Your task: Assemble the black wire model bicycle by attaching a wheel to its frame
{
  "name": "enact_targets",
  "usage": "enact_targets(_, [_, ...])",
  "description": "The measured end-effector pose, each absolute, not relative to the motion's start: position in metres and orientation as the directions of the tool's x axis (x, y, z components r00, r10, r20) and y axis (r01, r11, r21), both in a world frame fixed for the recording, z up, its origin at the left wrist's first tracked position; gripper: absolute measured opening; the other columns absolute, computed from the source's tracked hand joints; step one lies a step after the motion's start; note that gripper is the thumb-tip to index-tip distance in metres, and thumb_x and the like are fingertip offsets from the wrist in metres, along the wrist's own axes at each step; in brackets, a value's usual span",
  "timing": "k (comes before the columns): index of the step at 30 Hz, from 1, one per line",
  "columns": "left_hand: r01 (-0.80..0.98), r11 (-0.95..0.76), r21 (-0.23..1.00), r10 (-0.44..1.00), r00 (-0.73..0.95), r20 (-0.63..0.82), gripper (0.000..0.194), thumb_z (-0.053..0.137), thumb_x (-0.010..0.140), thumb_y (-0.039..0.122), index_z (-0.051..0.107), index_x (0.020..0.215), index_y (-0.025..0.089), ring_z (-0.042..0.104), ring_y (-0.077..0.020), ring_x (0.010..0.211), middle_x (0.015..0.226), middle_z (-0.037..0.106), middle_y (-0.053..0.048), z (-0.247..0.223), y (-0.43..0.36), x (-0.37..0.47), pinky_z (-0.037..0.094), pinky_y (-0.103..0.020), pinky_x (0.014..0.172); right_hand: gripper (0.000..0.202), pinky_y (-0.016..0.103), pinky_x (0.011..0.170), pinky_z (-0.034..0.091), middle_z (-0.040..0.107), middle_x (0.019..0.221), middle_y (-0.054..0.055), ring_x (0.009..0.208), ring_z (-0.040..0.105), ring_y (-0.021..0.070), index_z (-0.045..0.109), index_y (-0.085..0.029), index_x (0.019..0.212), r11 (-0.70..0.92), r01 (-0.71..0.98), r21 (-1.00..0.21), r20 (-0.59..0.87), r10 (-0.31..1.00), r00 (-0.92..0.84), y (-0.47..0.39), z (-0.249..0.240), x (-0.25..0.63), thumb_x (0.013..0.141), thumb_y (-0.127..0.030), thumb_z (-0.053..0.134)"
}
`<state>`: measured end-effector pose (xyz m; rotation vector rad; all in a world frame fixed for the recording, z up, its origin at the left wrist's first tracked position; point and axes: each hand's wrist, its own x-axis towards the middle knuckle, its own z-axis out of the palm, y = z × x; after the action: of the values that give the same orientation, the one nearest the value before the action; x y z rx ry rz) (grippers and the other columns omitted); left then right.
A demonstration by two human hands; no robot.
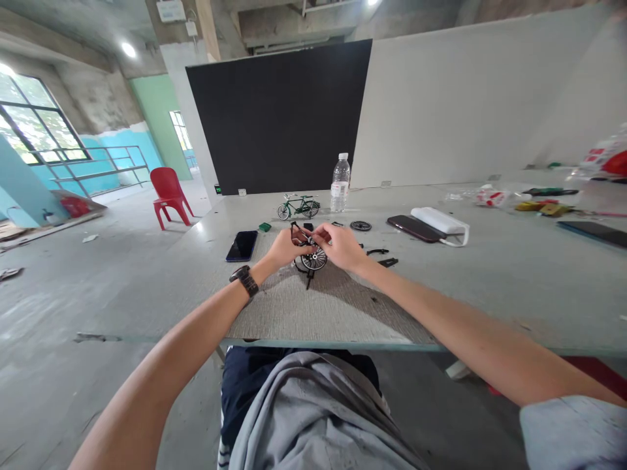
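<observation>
Between my hands is a partly built black toy bicycle (314, 261) with one spoked wheel fitted, held just above the grey table. My left hand (287, 247) is closed on its frame from the left. From the right, my right hand (337, 244) pinches at the frame just over the wheel; whatever small part lies under the fingertips is hidden. Just right of that hand lie a loose wheel (361, 226), a curved black part (377, 252) and a flat black part (388, 262). Behind stands a whole green toy bicycle (298, 207).
A phone (241, 246) and a small green piece (264, 227) lie on the left. A water bottle (339, 184) stands at the back. To the right are a dark case (416, 228), a white power bank (439, 222) and pliers (543, 207). The table's edge (313, 343) runs before my lap.
</observation>
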<state>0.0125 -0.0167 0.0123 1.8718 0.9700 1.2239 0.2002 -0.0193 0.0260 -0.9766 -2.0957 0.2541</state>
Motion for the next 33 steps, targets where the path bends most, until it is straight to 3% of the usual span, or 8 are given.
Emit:
enact_targets(5, [0.196, -0.500, 0.843, 0.857, 0.254, 0.449, 0.027, 0.086, 0.066, 0.025, 0.068, 0.084, 0.015, 0.058, -0.0152, 0.071, 0.073, 0.064, -0.001, 0.010, -0.014, 0.012, 0.045, -0.032, 0.072, 0.026, 0.035, 0.062, 0.040, 0.070, 0.079, 0.008, 0.068, 0.061, 0.0223, 0.060, -0.022, 0.085, 0.668, 0.615, -0.418, 0.579, 0.718, -0.386, -0.019, 0.025, 0.200, 0.100, -0.040, 0.050])
enact_targets(13, [0.171, -0.496, 0.851, 0.860, 0.229, 0.455, 0.023, 0.086, 0.065, 0.022, 0.069, 0.079, 0.015, 0.060, -0.0163, 0.075, 0.078, 0.068, -0.003, 0.009, -0.014, 0.013, 0.046, -0.033, 0.076, 0.025, 0.036, 0.063, 0.037, 0.070, 0.090, 0.011, 0.076, 0.060, 0.0259, 0.059, -0.022, 0.095, 0.646, 0.734, -0.211, 0.570, 0.691, -0.444, -0.023, 0.024, 0.200, 0.103, -0.036, 0.040])
enact_targets(26, [0.191, -0.469, 0.862, 0.878, 0.207, 0.432, 0.026, 0.087, 0.063, 0.022, 0.065, 0.073, 0.015, 0.057, -0.0157, 0.075, 0.078, 0.065, -0.003, 0.014, -0.017, 0.012, 0.043, -0.032, 0.074, 0.031, 0.035, 0.061, 0.033, 0.070, 0.094, 0.010, 0.075, 0.060, 0.0257, 0.060, -0.023, 0.097, 0.645, 0.745, -0.170, 0.565, 0.683, -0.462, -0.025, 0.031, 0.202, 0.105, -0.042, 0.037])
enact_targets(33, [0.130, -0.426, 0.896, 0.880, 0.291, 0.376, 0.027, 0.087, 0.063, 0.025, 0.068, 0.078, 0.013, 0.058, -0.0158, 0.076, 0.080, 0.067, -0.004, 0.013, -0.017, 0.009, 0.043, -0.033, 0.075, 0.027, 0.034, 0.062, 0.034, 0.071, 0.093, 0.008, 0.073, 0.058, 0.0226, 0.061, -0.024, 0.098, 0.696, 0.690, -0.198, 0.555, 0.660, -0.507, -0.024, 0.036, 0.206, 0.105, -0.038, 0.040])
